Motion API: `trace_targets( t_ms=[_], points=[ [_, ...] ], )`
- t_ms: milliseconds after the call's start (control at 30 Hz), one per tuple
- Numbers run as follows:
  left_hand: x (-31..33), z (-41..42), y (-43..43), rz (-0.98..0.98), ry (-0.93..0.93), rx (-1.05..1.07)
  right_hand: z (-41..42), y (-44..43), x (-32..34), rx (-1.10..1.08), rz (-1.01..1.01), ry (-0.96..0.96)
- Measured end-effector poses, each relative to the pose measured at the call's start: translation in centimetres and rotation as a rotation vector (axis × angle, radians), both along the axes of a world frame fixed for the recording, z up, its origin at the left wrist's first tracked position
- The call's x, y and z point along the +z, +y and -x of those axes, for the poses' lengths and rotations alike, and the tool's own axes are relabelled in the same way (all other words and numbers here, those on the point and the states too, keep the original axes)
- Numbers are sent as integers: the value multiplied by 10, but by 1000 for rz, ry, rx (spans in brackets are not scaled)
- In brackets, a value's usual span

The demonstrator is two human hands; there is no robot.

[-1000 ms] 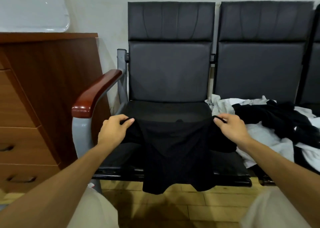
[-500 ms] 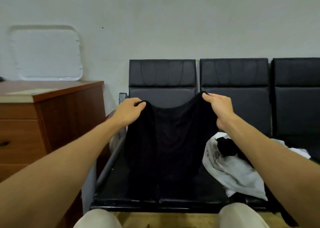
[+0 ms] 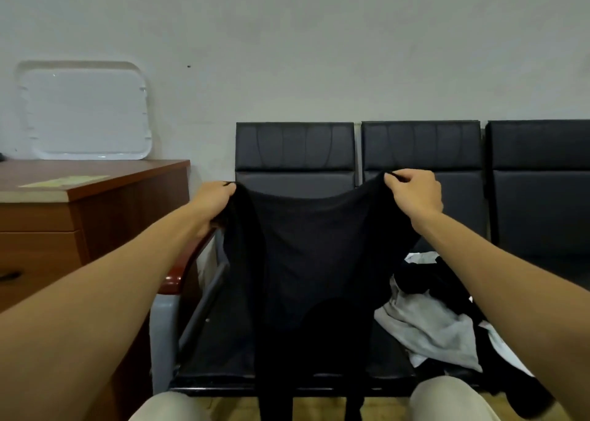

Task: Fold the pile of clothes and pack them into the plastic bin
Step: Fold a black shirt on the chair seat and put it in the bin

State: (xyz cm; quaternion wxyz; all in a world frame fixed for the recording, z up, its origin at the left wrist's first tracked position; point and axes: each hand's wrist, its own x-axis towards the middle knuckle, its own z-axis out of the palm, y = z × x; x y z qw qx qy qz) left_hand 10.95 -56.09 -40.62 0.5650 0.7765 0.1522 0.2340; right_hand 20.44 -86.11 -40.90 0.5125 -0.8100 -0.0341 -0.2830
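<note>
1. Wider apart than before, left hand (image 3: pixel 212 203) and right hand (image 3: pixel 415 193) pinch the black garment (image 3: pixel 306 261) by its top corners.
2. It hangs before the chair (image 3: pixel 295 145), between armrest (image 3: pixel 178 280) and clothes pile (image 3: pixel 431 324).
3. Top edge sags.

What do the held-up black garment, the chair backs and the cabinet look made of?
Black garment: thin, soft fabric, matte; it sags between the left hand and right hand and hangs limp. Chair backs: black leather or faux leather, faint sheen, stitched panels. Cabinet: reddish-brown wood or wood-look laminate, smooth; can't tell which.
</note>
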Motion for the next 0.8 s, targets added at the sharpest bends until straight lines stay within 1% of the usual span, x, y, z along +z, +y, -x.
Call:
trace_targets(
  t_ms=[33, 67, 100, 133, 167, 200, 267, 300, 333, 433, 500, 567, 600, 633, 667, 700, 767, 800],
  points=[
    [-10, -2, 11, -224, 31, 78, 0, -2, -8, -92, 124, -7],
    [-19, -3, 21, -369, 58, 138, -2, -5, -16, -141, 209, -21],
    [-26, -2, 29, -445, 88, 171, -3, -8, -21, -144, 272, -44],
    [-31, -1, 37, -501, 110, 192, -7, -11, -26, -102, 326, -42],
    [-35, -2, 41, -557, 142, 196, -10, -13, -29, -17, 405, -7],
    [-39, -2, 44, -586, 177, 185, -12, -14, -32, 103, 528, 67],
    [-45, -5, 47, -586, 241, 143, -9, -13, -38, 372, 775, 253],
    [-49, -6, 47, -577, 263, 125, -4, -11, -40, 496, 801, 348],
    [-53, -7, 46, -568, 279, 103, 1, -10, -41, 611, 733, 442],
    [-63, -8, 39, -551, 291, 38, 10, -11, -46, 867, 402, 708],
    [-66, -7, 36, -547, 275, 34, 10, -14, -49, 1007, 210, 747],
    [-69, -8, 39, -537, 254, 74, 7, -16, -53, 1090, -14, 696],
    [-70, -8, 41, -524, 241, 102, 3, -16, -55, 1081, -118, 666],
    [-70, -7, 44, -512, 235, 129, 2, -14, -58, 1042, -177, 636],
    [-72, -7, 46, -513, 243, 149, 0, -11, -61, 957, -180, 600],
    [-74, -7, 48, -523, 261, 158, 0, -7, -64, 828, -91, 552],
    [-79, -5, 48, -560, 308, 141, -9, -4, -76, 511, 266, 425],
    [-81, -4, 47, -587, 324, 123, -13, -5, -82, 393, 408, 364]
  ],
)
